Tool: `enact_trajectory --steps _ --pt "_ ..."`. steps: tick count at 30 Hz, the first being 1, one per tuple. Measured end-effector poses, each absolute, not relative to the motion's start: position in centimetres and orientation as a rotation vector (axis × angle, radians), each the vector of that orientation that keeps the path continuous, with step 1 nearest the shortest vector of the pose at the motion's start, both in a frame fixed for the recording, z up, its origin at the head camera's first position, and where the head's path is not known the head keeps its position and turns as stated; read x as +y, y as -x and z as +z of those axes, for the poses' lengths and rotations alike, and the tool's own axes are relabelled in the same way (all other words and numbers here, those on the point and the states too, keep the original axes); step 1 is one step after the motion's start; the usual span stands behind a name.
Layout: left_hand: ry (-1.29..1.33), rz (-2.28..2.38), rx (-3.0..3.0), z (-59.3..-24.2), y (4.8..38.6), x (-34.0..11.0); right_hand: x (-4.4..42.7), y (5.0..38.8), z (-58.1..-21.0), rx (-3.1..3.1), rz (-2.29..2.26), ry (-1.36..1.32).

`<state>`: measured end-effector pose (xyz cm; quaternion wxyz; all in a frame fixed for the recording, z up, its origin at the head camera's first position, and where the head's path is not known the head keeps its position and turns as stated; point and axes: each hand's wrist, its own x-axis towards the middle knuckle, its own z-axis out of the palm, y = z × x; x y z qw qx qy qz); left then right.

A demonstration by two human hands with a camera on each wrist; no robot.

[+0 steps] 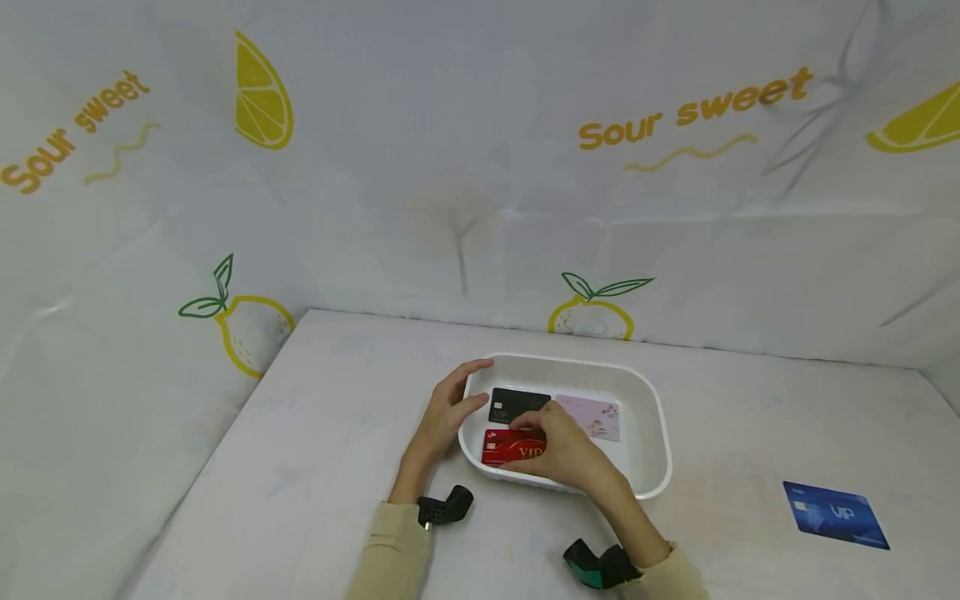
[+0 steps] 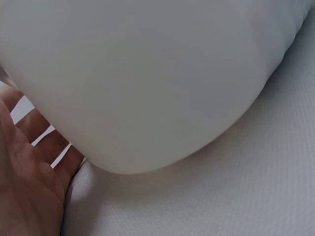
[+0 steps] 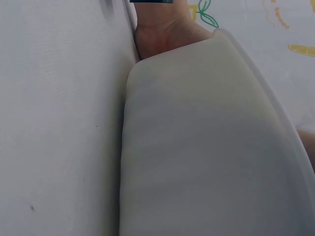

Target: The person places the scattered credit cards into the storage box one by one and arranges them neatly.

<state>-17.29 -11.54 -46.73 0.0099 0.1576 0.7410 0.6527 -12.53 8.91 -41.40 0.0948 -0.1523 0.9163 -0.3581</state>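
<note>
I had my right hand [image 1: 566, 450] inside the white tray [image 1: 654, 417], its fingers and thumb curled around the red card [image 1: 498, 446], fingertips by its far edge and thumb by its near one. That card lay in the near left part of the tray, its right end hidden under my palm. My left hand [image 1: 441, 419] held the tray's left end, the thumb over the rim and the fingers along the outside. Just beyond the red card was a black card [image 1: 506, 403], partly covered by my fingers, and to its right a pink card [image 1: 600, 421]. A blue card [image 1: 836, 514] marked VIP lay on the white counter [image 1: 262, 467], well apart from the tray on the right. Behind everything hung a pale backdrop [image 1: 420, 125] printed with lemons and the words "Sour sweet"; my sleeves [image 1: 390, 550] were beige.
</note>
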Motion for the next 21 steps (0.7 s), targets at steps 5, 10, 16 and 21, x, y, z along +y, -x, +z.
enact_trajectory --steps 5,10,16,21 --pt "-0.494 2.029 2.321 -46.79 17.33 -11.54 8.86 12.4 -41.38 2.723 -1.073 0.435" --pt "-0.497 2.033 2.308 -46.8 17.43 -11.47 8.93 12.46 -41.44 2.727 -1.075 0.451" --pt "-0.497 2.043 2.295 -46.78 17.42 -11.46 8.97 12.64 -41.5 2.72 -1.075 0.478" --pt "-0.495 2.041 2.299 -46.85 17.44 -11.5 8.98 12.7 -41.54 2.705 -1.099 0.482"
